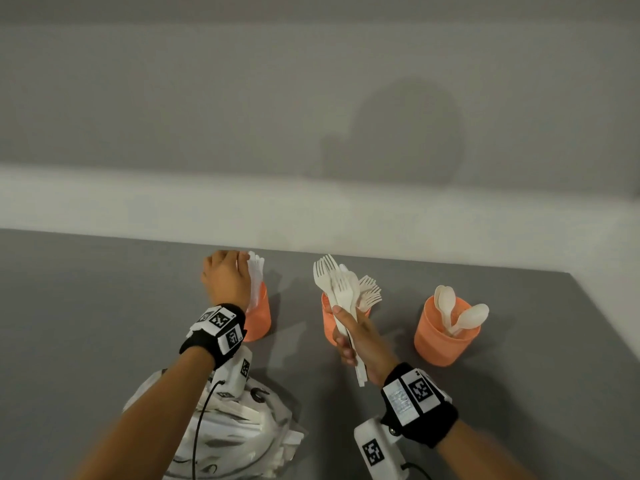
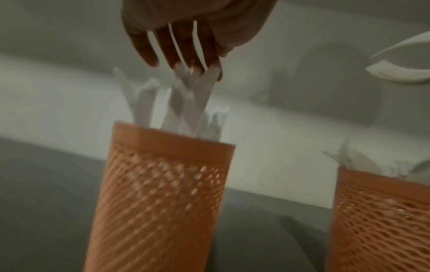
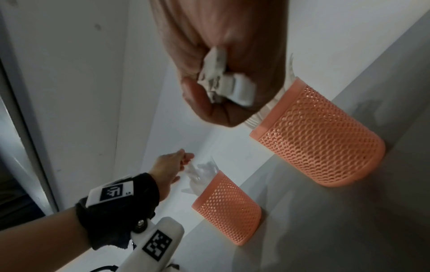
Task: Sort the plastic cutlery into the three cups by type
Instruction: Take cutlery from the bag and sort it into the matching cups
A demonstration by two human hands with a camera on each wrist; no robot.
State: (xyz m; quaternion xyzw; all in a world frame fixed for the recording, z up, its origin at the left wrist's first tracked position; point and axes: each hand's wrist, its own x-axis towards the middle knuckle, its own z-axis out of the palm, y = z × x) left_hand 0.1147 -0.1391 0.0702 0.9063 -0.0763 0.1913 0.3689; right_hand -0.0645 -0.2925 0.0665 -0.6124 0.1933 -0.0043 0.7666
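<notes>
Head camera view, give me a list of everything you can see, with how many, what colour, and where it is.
Mesh cups: three, orange, in a row on the table.
Knives: several, white, standing in the left cup; type hard to confirm from the blur.
Forks: several, cream, in the middle cup.
Spoons: a few, cream, in the right cup.
Bundle of cutlery: several pieces, cream, fork heads up, held in front of the middle cup.
Plastic bag: one, white with dark print, near edge of table, holding more cutlery.
Table: one, grey, against a pale wall.
Wrist cameras: two, white with black markers, on black straps.
Left hand: touching the knives' tops.
Right hand: gripping the bundle.
</notes>
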